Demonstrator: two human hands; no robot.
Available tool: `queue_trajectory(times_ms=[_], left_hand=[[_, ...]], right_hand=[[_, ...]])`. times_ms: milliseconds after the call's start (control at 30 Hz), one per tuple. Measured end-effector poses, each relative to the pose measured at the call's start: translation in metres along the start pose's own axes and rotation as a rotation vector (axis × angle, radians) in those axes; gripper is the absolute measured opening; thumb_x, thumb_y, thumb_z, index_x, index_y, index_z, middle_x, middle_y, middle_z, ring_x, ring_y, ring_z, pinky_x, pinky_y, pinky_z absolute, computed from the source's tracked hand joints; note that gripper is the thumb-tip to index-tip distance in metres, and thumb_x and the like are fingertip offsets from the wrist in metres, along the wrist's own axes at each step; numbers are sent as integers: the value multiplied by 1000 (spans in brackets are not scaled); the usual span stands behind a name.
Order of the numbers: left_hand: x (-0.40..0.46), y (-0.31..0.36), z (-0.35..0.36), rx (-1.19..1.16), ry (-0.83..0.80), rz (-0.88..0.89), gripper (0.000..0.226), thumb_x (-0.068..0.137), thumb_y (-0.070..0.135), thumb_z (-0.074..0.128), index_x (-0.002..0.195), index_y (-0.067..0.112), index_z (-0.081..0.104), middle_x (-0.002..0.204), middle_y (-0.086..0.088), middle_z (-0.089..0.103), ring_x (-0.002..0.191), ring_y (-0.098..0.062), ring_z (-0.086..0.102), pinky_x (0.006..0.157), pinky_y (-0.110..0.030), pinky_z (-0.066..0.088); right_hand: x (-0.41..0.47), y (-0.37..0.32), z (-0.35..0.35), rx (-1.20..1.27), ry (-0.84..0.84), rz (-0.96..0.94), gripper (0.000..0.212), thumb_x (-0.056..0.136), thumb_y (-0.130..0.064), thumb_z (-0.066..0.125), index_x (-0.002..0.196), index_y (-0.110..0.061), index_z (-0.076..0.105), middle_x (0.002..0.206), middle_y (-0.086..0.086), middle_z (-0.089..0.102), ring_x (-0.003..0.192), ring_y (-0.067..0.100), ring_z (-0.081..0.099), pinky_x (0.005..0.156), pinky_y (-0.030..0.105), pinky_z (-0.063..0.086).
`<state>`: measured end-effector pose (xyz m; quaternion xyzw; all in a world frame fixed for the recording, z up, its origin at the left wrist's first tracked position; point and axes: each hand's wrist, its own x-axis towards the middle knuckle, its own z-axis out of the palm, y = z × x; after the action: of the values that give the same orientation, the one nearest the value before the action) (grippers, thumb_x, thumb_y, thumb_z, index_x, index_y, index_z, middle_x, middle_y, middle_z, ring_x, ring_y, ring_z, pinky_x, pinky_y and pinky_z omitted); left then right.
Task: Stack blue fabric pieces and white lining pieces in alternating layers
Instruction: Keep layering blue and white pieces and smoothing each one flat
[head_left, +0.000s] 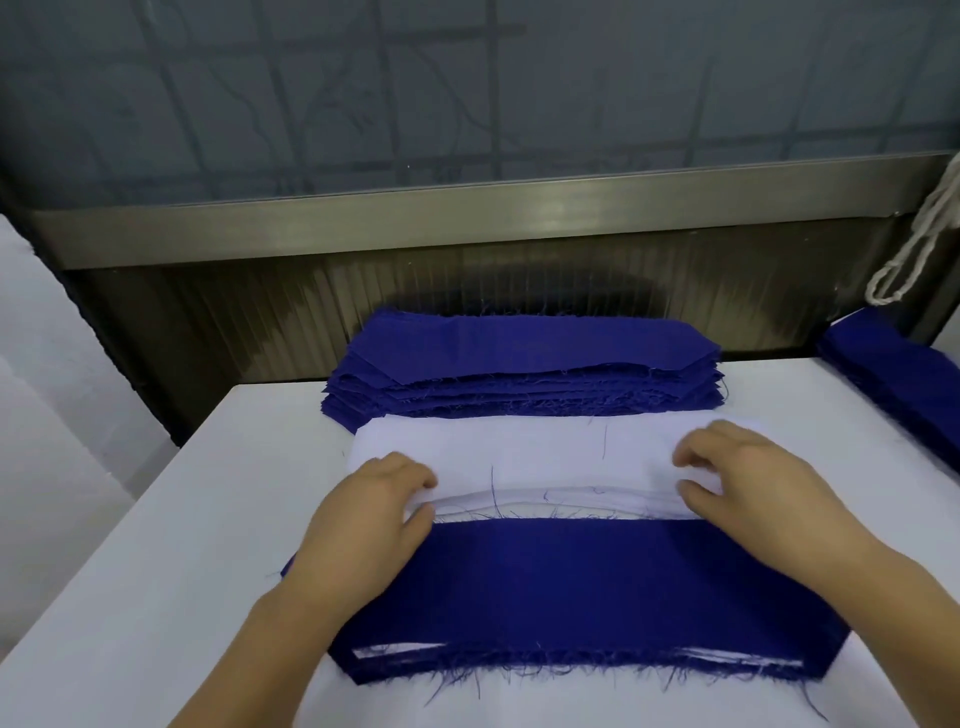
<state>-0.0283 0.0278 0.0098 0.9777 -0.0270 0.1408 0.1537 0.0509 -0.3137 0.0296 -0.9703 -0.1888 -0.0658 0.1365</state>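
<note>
A pile of white lining pieces (550, 457) lies in the middle of the table. My left hand (374, 509) pinches the near left edge of its top piece, thumb under the edge. My right hand (748, 478) pinches the near right edge of the same piece. That edge is lifted slightly off the pile. Close to me sits the layered stack (571, 597), blue fabric on top, with white lining showing at its front corners. Behind the white pile rests a stack of blue fabric pieces (524, 364) with frayed edges.
The white table (156, 597) drops off at its left side. A second blue pile (898, 374) lies at the far right. A metal ledge (467, 208) and a dark wall rise behind the table. A white cord (919, 244) hangs at the upper right.
</note>
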Motion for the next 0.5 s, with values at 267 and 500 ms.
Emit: queue_trajectory(times_ms=[267,500], left_hand=[[29,5,35,-45,2,25,41,93,37,57,133,26,56,142,11,47,130,-7,39,104,-14,19],[22,8,34,-16,121,81,21,82,25,74,103,22,73,110,9,67,101,-12,61,85,-19,39]], right_hand=[[21,9,29,74,-10,-70,24,89,-30,64,113,-29,61,114,-18,56,102,6,52,86,24,43],[15,5,31,70,122,-123,9,95,-22,57,91,-21,65,93,-12,64,88,12,58,76,29,49]])
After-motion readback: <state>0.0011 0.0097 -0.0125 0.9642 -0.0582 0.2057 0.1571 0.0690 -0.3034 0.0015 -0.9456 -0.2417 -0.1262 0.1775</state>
